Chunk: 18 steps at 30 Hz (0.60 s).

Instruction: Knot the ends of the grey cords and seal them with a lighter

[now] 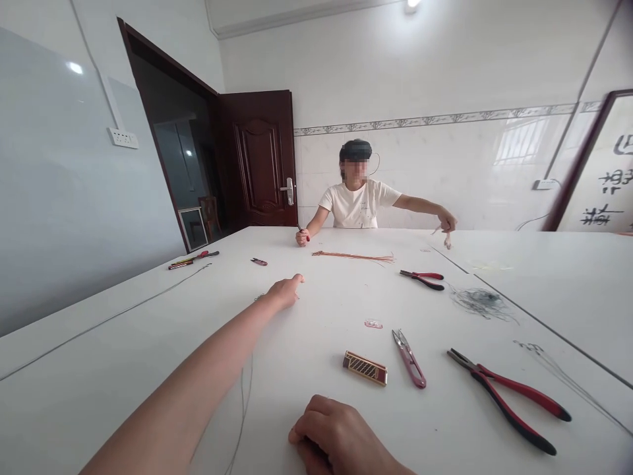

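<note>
My left hand [285, 292] reaches forward over the white table, fingers bent down and closed on a thin grey cord. Small bits of the cord show beside the fingers, and its length [243, 396] trails back under my forearm. Close to the near edge, my right hand [336, 432] rests curled with its fingers pressed together; whatever they hold, if anything, is hidden. Beyond it lie a patterned lighter [366, 368], pink thread snips [409, 359] and a small clear piece with red marks [373, 324]. Red-and-black pliers [509, 396] lie to the right, jaws slightly apart.
Across the table [316, 343] sits a person [361, 201], one hand around a red-handled tool, the other holding pale strands. Copper-coloured strands [353, 256], second pliers [422, 279], tangled dark thread [482, 300], small snips [259, 262] and grey cords [573, 376] lie around.
</note>
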Each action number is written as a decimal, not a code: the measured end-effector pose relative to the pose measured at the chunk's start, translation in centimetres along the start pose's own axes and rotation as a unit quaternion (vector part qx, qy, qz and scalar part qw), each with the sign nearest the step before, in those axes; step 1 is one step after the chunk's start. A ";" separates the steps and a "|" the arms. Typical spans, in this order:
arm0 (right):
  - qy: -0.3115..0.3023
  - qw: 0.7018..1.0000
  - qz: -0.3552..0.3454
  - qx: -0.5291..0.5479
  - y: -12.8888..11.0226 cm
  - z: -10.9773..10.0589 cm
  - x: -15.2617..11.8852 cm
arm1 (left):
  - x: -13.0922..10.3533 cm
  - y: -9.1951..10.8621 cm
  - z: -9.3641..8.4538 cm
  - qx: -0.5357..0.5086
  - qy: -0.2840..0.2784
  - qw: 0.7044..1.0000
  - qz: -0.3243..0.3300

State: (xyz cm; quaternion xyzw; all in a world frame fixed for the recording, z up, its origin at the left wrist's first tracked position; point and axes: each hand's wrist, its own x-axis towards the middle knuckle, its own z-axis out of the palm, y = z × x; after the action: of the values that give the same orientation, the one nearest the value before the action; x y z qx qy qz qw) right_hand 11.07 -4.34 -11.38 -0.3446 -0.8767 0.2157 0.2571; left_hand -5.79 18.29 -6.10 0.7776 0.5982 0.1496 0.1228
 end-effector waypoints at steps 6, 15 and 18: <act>0.023 0.998 0.024 0.053 0.0 -0.3 -0.2 | 0.0 -0.9 -0.2 -0.026 -0.026 0.999 -0.019; 0.021 0.996 0.047 0.077 -0.9 -1.4 -0.4 | 0.4 -0.9 -1.4 -0.080 -0.070 0.994 0.003; 0.022 0.996 0.045 0.075 -1.0 -1.6 -0.5 | 0.0 -0.6 -1.3 -0.121 -0.070 0.990 0.013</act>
State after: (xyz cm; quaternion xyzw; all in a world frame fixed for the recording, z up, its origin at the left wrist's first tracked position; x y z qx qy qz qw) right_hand 11.81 -5.03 -9.73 -0.3685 -0.8356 0.2847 0.2915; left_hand -6.81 18.48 -5.17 0.7731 0.5554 0.1676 0.2562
